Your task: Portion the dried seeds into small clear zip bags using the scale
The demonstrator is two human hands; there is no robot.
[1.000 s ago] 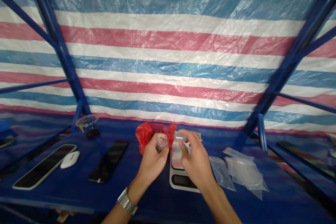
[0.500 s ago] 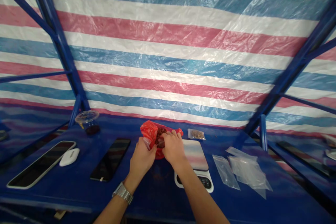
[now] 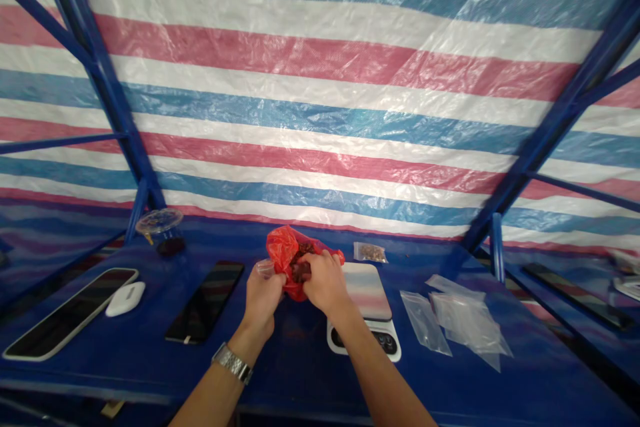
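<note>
My left hand [image 3: 261, 298] holds a small clear plastic cup [image 3: 265, 269] at the left side of a crumpled red plastic bag [image 3: 279, 251]. My right hand [image 3: 325, 283] grips the bag's mouth from the right, with its fingers next to dark reddish-brown pieces [image 3: 301, 269] inside. The bag is held up just above the blue table [image 3: 300, 373]. Behind my right hand lies a white digital kitchen scale [image 3: 364, 310], its platform bare and its display partly hidden by my forearm. A metal wristwatch [image 3: 232, 363] sits on my left wrist.
A small clear packet of brown bits [image 3: 371, 252] lies behind the scale, with loose clear plastic bags [image 3: 455, 320] to its right. On the left are a tablet [image 3: 70, 313], a white mouse [image 3: 125, 299], a phone [image 3: 205, 302] and a clear lidded cup [image 3: 160, 227].
Both hands have moved onto the red bag since a second ago, and my right hand no longer holds a clear cup. The view has tilted slightly, and the hands have barely moved in the last half second.
</note>
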